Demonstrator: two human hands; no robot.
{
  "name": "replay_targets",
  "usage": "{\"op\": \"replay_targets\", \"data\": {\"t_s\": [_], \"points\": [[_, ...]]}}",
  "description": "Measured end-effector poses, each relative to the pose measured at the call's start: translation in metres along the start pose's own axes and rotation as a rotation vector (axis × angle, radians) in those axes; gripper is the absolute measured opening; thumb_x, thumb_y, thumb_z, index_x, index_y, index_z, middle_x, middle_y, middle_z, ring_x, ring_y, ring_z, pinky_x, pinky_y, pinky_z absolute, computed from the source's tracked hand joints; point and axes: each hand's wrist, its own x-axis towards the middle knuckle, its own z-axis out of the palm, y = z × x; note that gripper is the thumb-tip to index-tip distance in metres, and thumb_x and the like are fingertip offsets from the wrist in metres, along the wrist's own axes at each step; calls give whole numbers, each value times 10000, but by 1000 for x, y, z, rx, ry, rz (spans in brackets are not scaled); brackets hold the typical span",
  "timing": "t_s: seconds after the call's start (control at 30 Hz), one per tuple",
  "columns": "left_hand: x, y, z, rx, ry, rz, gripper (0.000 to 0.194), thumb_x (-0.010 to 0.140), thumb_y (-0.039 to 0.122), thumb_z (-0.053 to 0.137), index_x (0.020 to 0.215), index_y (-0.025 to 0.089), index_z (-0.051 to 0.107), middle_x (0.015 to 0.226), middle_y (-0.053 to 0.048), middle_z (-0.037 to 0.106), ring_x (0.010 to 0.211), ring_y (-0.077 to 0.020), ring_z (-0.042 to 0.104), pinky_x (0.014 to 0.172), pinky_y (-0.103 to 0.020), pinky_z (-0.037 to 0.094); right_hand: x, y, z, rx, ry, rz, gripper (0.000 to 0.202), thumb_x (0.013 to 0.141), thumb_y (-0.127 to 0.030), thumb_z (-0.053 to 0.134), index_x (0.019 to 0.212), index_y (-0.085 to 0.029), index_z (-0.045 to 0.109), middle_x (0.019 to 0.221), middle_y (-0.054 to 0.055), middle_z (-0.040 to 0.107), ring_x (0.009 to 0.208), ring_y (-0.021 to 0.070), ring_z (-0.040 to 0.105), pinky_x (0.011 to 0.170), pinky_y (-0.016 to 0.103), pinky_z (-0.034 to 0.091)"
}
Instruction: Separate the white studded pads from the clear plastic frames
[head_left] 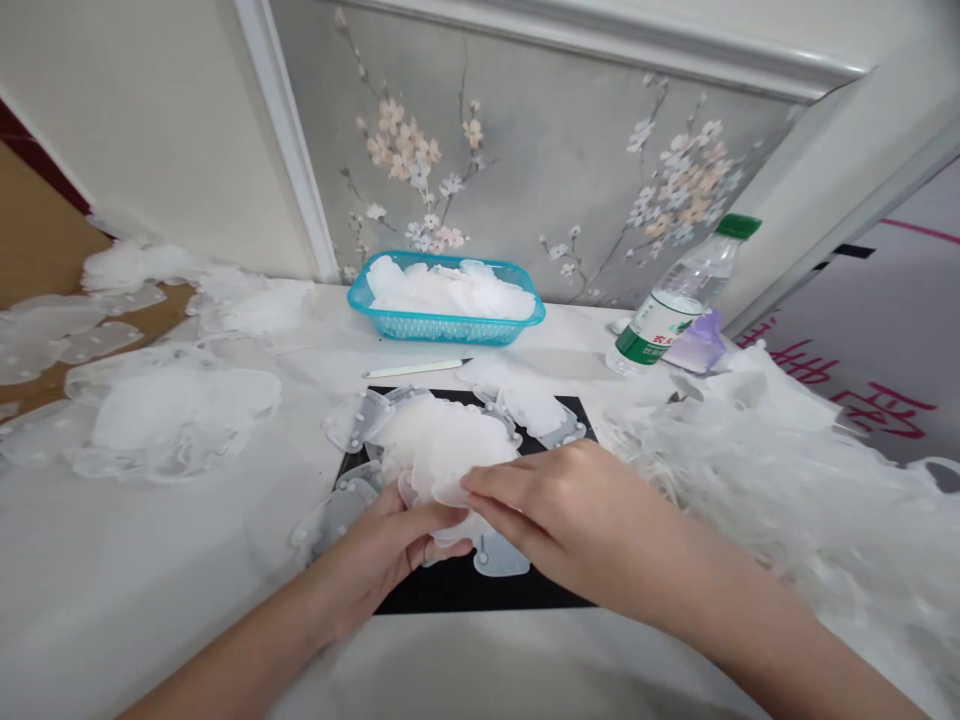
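Note:
A thick bunch of thin, translucent white plastic sheets (450, 440) with wavy edges is between my hands, above a black mat (480, 590). My left hand (405, 535) grips the bunch from below and the left, thumb on top. At its right side, the fingertips of my right hand (555, 510) are pinched together on the edge of a sheet. More translucent pieces lie on the mat around the bunch, among them a grey-looking one (501, 557) with a small slot just under my hands. My palms hide part of the mat.
A blue basket (450, 328) of similar sheets stands by the wall. In front lies a white pencil-like stick (416, 369). To the right are a green-capped water bottle (660, 320), a purple packet (697, 342) and a heap of clear plastic scraps (750, 470). Loose sheets (176, 410) pile up left.

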Motion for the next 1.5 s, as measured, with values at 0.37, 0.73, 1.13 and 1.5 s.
{"op": "replay_targets", "data": {"t_s": [0.37,0.73,1.13,1.5], "points": [[-4,4,4,-30,83,-40,365,698,234,735,1042,219,611,1054,-16,668,1009,-178,615,756,-221,546,-3,10,-7,315,99,-16,185,904,-165,496,925,-209,675,799,-3,648,697,123,602,633,203,422],[-5,5,3,17,190,-91,595,678,256,753,1213,217,495,1181,-40,606,1162,-232,534,819,-251,563,13,96,39,142,-14,807,310,809,-302,628,1016,-72,610,956,162,623,893,269,590,698,281,409],[-6,8,6,-19,165,-77,698,689,222,743,1304,256,416,1156,-32,635,1132,-220,561,781,-246,573,13,93,34,227,172,786,124,785,-117,556,904,-129,587,951,64,633,841,188,584,661,240,374],[-5,5,5,-1,152,-62,559,723,236,717,1229,224,479,1201,-35,604,1135,-222,557,825,-273,570,11,76,17,657,411,761,124,809,-111,516,922,-160,525,824,9,656,487,91,496,423,192,356]]}}
